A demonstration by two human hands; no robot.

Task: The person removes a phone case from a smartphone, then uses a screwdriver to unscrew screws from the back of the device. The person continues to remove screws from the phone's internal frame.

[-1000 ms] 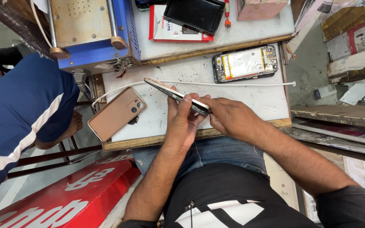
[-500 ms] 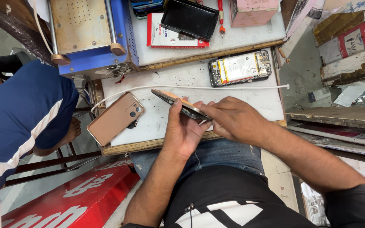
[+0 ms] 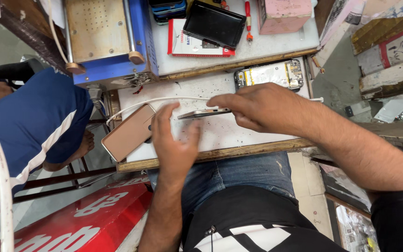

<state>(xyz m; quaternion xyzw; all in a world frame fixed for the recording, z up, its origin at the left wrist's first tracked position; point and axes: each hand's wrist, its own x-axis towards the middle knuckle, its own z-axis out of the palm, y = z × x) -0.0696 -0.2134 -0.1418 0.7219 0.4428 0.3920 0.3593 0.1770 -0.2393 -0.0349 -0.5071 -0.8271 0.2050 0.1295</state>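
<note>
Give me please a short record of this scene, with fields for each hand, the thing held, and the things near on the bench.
right hand: grips one end of the thin phone, held edge-on above the white work board
left hand: open, fingers spread, beside the phone's other end; contact unclear
near left hand: rose-gold phone, back up, over the board's corner
behind: opened phone showing its insides; white cable across the board
far bench: blue machine, black tray
</note>
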